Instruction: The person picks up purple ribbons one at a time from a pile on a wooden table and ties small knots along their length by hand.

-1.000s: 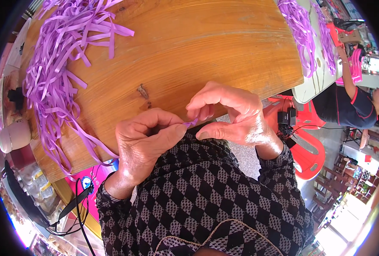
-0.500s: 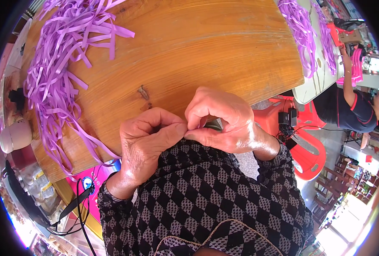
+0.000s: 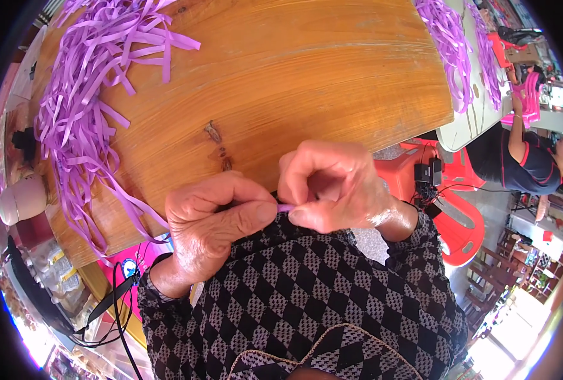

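Observation:
My left hand (image 3: 215, 218) and my right hand (image 3: 335, 187) meet just past the table's near edge, in front of my chest. Between their fingertips shows a short bit of purple ribbon (image 3: 285, 208). Thumb and forefinger of each hand are pinched on it, so most of the ribbon is hidden. A big heap of loose purple ribbons (image 3: 91, 95) lies along the left side of the wooden table (image 3: 281, 82), some strands hanging over the near edge.
More purple ribbons (image 3: 447, 44) lie on a pale table (image 3: 478, 107) at the right. Red plastic stools (image 3: 459, 228) stand below, with a black device (image 3: 426, 174) and cables. A person (image 3: 525, 158) in dark clothes is at the far right. Black cables (image 3: 118, 310) hang at lower left.
Both hands have come slightly lower, and their fingertips have parted a little. A bit of purple ribbon now shows between them.

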A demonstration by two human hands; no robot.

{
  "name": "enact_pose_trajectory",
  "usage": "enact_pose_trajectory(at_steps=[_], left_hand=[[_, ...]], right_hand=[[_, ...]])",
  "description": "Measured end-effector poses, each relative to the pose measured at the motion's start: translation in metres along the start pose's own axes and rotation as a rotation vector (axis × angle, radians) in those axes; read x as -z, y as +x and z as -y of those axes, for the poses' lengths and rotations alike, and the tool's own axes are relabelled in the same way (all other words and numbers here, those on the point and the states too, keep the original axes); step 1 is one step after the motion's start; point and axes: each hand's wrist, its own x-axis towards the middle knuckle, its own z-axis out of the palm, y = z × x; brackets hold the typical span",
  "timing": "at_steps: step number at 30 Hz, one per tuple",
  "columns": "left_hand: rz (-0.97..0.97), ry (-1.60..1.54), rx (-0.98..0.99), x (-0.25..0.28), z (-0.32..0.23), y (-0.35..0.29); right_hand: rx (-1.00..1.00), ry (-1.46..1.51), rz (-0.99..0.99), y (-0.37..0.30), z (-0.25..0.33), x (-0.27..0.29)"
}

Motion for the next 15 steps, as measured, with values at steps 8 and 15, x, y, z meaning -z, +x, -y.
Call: enact_pose_trajectory(at_steps=[8,15], left_hand=[[-0.106,-0.016,-0.017,-0.002,-0.001,0.003],[-0.106,0.072,-0.098,-0.006,-0.002,0.001]], right_hand=[[0.213,-0.379,-0.103,0.0,0.001,0.018],[0.835,-0.97,-0.124,0.018,-0.014,0.003]])
